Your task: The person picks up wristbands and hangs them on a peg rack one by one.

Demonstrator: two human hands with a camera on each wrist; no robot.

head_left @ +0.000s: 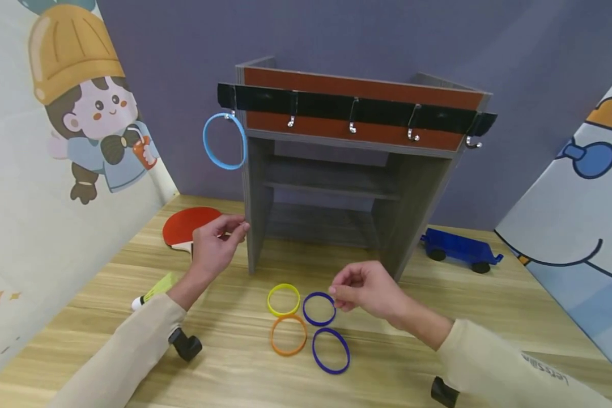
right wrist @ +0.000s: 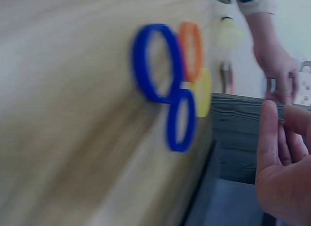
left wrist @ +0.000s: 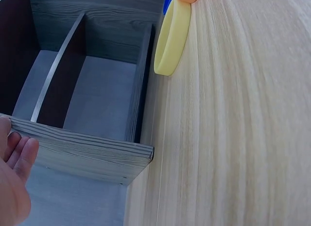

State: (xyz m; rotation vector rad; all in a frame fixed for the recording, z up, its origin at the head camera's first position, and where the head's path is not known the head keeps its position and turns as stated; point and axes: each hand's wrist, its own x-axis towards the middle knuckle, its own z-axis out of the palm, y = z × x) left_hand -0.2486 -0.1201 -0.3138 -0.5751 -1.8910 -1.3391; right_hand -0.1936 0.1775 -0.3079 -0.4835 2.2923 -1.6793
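My left hand is beside the left side panel of a grey wooden shelf unit, its fingers loosely bent with nothing visible in them; whether they touch the panel I cannot tell. Over the table, my right hand hovers beside the upper dark blue ring, fingers loosely curled around nothing. A second dark blue ring, an orange ring and a yellow ring lie close by. From the leftmost hook of the black rail hangs a light blue ring.
Several silver hooks line the rail on the unit's front. A red table tennis paddle and a yellow shuttlecock lie at the left. At the right stands a blue toy wagon. Walls enclose the back and sides.
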